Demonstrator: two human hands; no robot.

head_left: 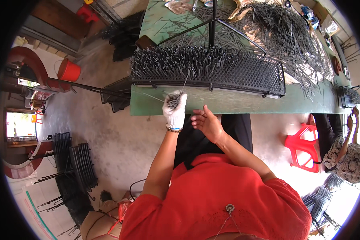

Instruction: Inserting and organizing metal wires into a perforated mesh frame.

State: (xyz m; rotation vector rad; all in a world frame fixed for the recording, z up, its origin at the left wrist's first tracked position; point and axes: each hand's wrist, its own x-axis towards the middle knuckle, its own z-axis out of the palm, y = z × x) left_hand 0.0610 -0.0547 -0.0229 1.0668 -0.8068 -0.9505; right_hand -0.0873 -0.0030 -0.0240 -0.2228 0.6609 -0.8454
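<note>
My left hand [176, 116], in a white glove, is closed round a bundle of thin dark metal rods [173, 101]. A few of the rods stick out of it to the left and upward. Just to its right, my bare right hand [208, 124] has its fingers apart and holds nothing. Beyond both hands, along the table's near edge, lies a long black perforated metal rack [260, 78]. Many upright rods [176, 62] crowd its left and middle part, while bare holes show at its right end. A black frame bar [212, 28] rises behind it.
Loose rods [286, 34] lie heaped on the green table [228, 98] behind the rack. A red stool [302, 146] and another person [346, 158] are at the right. Black racks [74, 160] and a red bucket [69, 70] stand on the left.
</note>
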